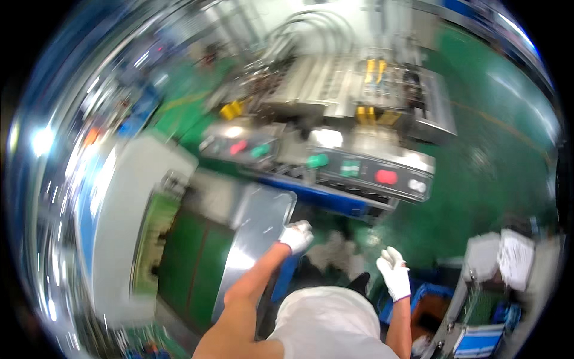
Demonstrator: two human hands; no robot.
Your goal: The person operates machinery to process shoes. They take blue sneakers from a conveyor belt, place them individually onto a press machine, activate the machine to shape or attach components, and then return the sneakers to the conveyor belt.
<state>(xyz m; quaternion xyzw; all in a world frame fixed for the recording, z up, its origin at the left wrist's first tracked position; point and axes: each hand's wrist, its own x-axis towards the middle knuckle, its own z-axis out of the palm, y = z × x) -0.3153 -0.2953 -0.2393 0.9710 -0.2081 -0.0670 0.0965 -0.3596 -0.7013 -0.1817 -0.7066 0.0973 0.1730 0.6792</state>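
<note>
My left hand (297, 236), in a white glove, is beside the right edge of a shiny metal sheet or tabletop (254, 230). Motion smears its fingers, and whether they touch that edge cannot be made out. To the right of my body, my right hand (393, 275) hangs in the air in a white glove. Its fingers are apart and nothing shows in them. In front of both hands stands a machine with a control panel (371, 173) that carries red and green buttons.
Metal fixtures with yellow parts (373, 72) top the machine. A pale cabinet-like machine (122, 227) stands at the left. At the lower right are a blue crate (427, 290) and a grey stand with white papers (515, 257). The floor (478, 155) is green.
</note>
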